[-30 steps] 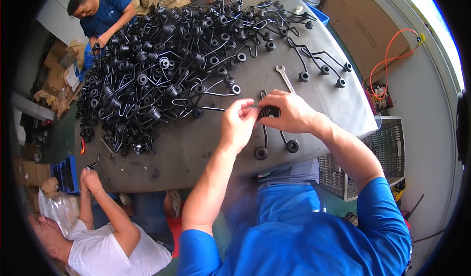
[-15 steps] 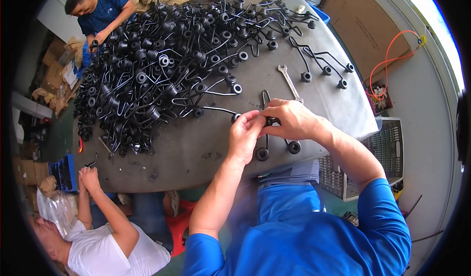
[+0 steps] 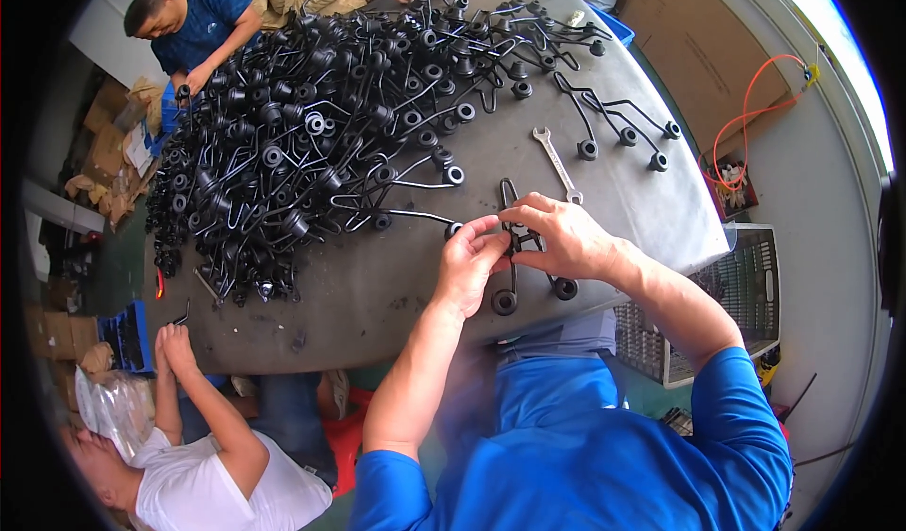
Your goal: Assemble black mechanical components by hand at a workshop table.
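A black bent wire bracket with round rubber bushings lies near the table's front edge, right in front of me. Its narrow loop points away from me, and two bushings face my body. Over its middle, my left hand is closed, thumb and fingers pinching at the bracket. From the other side, my right hand grips the same part between thumb and curved fingers. My fingers partly hide the middle of the bracket. Just beyond my right hand lies an open-ended wrench.
A big heap of similar black brackets covers the table's left and far side. Several more brackets lie at the right. Co-workers sit left, far left and at the far edge. A grey crate stands at my right.
My right hand's fingers and thumb have spread slightly apart, showing more of the bracket's middle. My left hand stays at nearly the same spot.
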`<state>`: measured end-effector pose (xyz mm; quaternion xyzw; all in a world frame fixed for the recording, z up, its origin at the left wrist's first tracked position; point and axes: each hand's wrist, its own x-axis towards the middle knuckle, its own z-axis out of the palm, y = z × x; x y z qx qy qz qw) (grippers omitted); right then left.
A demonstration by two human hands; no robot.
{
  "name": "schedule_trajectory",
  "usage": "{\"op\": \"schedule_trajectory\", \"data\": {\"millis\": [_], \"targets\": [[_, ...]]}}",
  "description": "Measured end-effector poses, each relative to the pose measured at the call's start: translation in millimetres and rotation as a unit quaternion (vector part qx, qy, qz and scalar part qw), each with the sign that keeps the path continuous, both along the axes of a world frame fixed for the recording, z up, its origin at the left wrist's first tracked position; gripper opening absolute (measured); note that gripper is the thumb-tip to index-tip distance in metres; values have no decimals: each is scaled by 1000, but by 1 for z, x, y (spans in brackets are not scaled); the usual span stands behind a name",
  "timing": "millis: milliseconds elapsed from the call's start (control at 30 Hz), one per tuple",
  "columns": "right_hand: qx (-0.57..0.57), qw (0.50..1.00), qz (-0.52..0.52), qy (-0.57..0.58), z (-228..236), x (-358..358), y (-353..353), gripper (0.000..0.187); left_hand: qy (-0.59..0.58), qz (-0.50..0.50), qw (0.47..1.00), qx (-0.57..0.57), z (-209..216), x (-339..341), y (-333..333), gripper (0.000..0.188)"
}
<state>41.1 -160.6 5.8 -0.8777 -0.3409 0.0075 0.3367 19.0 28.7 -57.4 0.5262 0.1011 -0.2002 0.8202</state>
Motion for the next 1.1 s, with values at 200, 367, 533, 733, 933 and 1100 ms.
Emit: {"op": "schedule_trajectory", "data": {"millis": [200,367,533,733,933,1100], "targets": [[59,998,-11,-26,-13,-6,-1,50,-7,-12,998,-59,0,-1,-10,38],[163,976,-135,56,-5,10,-32,36,-29,2,999,-30,8,-2,-12,55],[46,971,-220,78,-17,19,-55,23,-39,-13,999,6,11,-1,-10,55],[-91,976,-187,-66,-35,5,-37,29,-55,-23,998,22,15,1,-11,55],[24,983,-177,36,-31,2,-26,25,-58,-36,997,-41,5,3,-3,54],[286,896,-204,271,-35,2,-27,13,-60,-56,994,-69,4,8,1,61]]}}
